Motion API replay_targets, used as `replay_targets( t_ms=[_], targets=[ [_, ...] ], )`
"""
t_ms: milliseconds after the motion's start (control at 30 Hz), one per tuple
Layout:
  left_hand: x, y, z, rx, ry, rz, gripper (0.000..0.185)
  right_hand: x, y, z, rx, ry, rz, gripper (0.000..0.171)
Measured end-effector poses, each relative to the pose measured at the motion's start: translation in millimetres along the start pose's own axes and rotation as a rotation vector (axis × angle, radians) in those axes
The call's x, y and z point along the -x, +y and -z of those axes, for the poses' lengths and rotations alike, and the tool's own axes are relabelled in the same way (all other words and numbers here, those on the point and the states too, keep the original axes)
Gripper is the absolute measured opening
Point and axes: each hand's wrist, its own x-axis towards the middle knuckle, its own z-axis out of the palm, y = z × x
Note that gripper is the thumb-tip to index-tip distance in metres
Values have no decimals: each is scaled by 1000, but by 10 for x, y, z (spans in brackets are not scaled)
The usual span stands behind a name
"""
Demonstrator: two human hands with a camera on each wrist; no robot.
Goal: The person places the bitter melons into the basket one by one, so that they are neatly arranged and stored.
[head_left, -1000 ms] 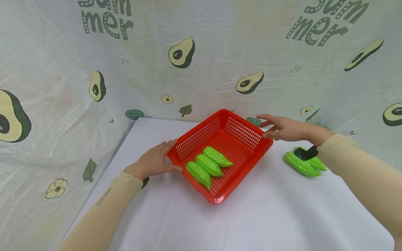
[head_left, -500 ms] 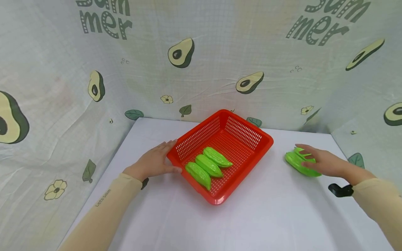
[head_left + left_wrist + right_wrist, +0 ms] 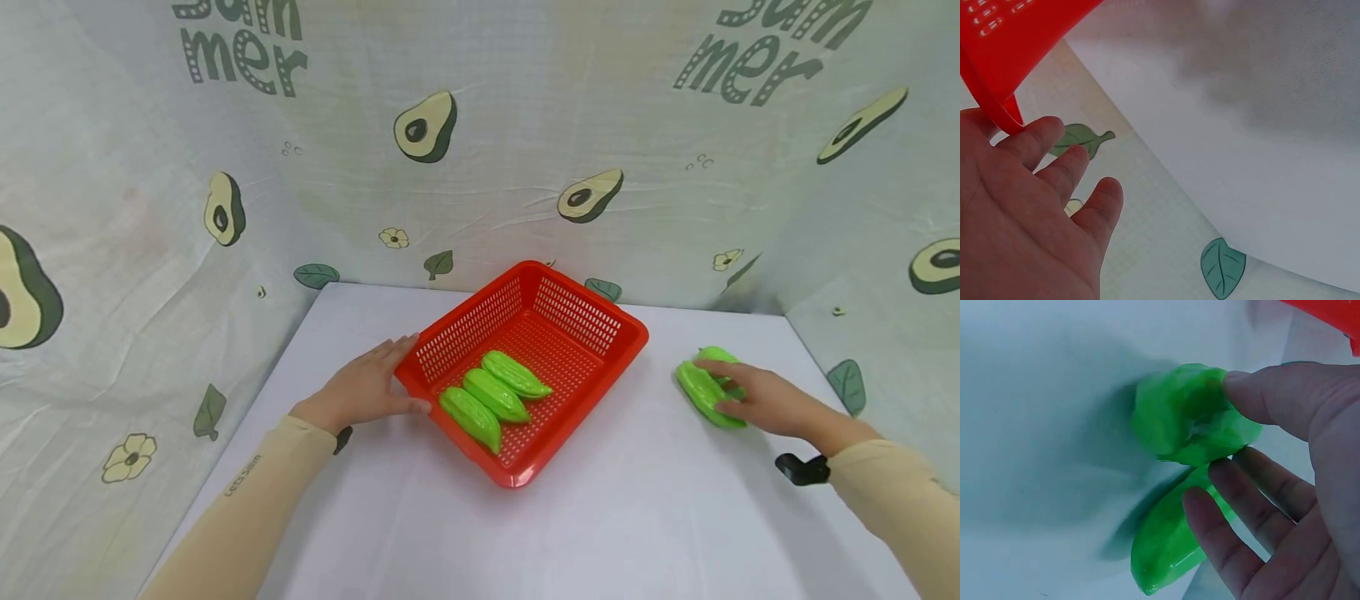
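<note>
A red basket (image 3: 570,425) with perforated walls stands mid-table, holding three ribbed green vegetables (image 3: 495,395), long and pointed, side by side. My left hand (image 3: 363,387) rests at the basket's left corner, thumb and fingers spread along its outside. In the left wrist view the fingers (image 3: 1100,200) are fairly straight beside the red rim (image 3: 1004,115). To the right, my right hand (image 3: 776,404) holds another ribbed green vegetable (image 3: 699,390), thumb on one side and fingertips on the other. Just behind it lies a further green vegetable (image 3: 1169,540), partly covered by the fingers.
A white cloth covers the table (image 3: 600,517). Behind and at both sides hangs a pale curtain (image 3: 510,125) printed with avocados and leaves, close to the table's back edge. Black straps (image 3: 802,469) sit at the wrists.
My right hand has left the basket's right rim, come over to the green vegetables on the right and taken hold of the nearer one, turning it slightly. The left hand stays at the basket.
</note>
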Motion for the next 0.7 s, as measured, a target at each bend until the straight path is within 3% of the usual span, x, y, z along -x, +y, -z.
replay_targets(
  t_ms=[400,700],
  targets=[
    [0,8,3,-13,8,-7,122,-30,-41,-100,15,-46,-28,75],
    [3,8,6,-15,6,-12,121,-94,-76,-126,29,-34,-16,68]
  ],
)
